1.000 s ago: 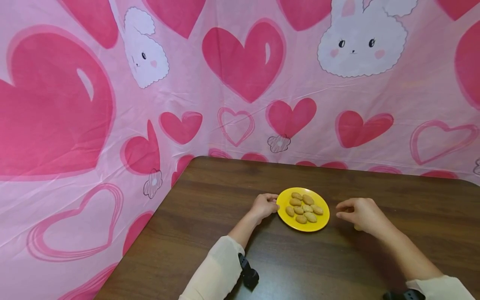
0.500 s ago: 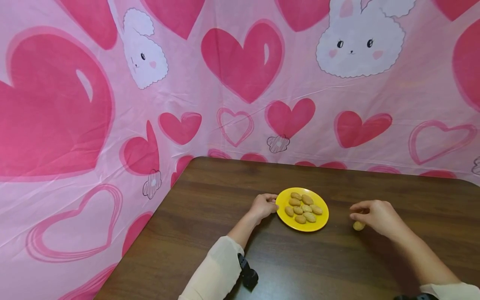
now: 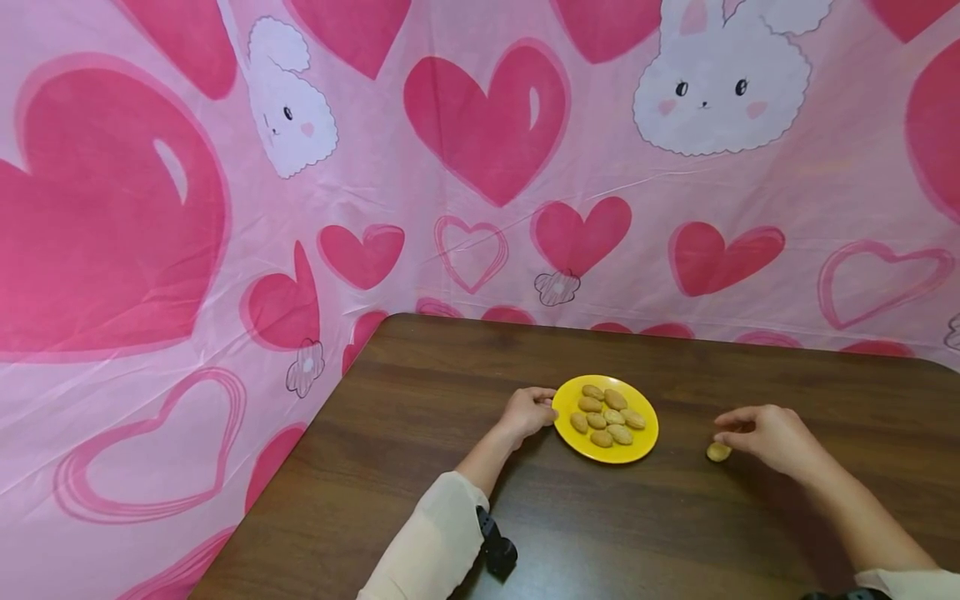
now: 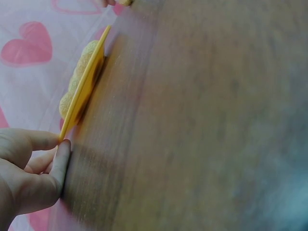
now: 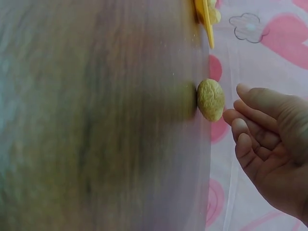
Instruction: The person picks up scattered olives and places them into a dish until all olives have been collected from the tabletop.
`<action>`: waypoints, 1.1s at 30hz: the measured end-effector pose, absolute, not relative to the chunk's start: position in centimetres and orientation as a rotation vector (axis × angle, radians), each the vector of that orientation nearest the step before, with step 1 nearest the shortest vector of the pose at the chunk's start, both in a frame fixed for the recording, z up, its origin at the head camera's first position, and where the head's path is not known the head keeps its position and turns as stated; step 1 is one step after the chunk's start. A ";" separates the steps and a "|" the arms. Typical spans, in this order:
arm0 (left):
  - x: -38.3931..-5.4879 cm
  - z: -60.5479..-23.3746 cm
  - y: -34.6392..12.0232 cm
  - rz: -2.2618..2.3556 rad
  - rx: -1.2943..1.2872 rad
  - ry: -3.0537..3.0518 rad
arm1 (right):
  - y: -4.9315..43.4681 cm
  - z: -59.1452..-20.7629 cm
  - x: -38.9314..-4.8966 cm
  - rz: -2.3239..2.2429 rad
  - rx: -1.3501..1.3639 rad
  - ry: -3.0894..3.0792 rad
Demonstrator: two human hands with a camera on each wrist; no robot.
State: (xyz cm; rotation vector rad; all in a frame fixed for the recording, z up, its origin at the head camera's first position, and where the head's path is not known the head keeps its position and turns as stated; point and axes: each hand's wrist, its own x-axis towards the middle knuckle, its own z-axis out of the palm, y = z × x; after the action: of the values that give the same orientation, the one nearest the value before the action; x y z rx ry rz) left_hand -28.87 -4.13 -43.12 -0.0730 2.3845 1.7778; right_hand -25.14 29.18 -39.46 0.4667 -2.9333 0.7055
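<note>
A yellow plate (image 3: 648, 442) bears several small tan ovals (image 3: 615, 400) that look like wrinkled nuts or puffs. At its left rim my left hand (image 3: 528, 413) pinches the edge; in the left wrist view the thumb (image 4: 61, 163) lies on the table side and a finger on the upper side. One more wrinkled tan oval (image 5: 211, 100) sits by itself on the table, right of the plate. My right hand (image 3: 772, 437) hovers just above and right of this oval. Its fingers and thumb are apart, with nothing between them, and its fingertips come close to the oval.
The dark wooden table (image 3: 600, 533) ends at a pink heart-patterned cloth (image 3: 465, 275) at the back and left. Black wrist gear (image 3: 497, 542) is strapped at the left sleeve.
My right hand has moved right, away from the plate and past the single oval, which shows more fully now. The left hand and the plate have stayed in place.
</note>
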 end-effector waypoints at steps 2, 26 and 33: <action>-28.9 -43.1 -4.1 1.783 -0.068 2.383 | 29.4 -39.5 -25.1 0.719 0.459 -2.948; -28.8 -43.1 -4.1 1.781 -0.043 2.400 | 30.3 -40.0 -25.1 0.712 0.476 -3.082; -28.9 -43.2 -4.2 1.774 -0.051 2.406 | 30.2 -40.0 -25.0 0.735 0.496 -3.085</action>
State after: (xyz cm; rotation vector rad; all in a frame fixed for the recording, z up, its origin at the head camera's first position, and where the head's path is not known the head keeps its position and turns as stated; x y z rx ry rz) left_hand -28.85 -4.19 -43.15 -0.0515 2.4057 1.7739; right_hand -25.00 30.16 -39.97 0.4962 -3.0847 0.7352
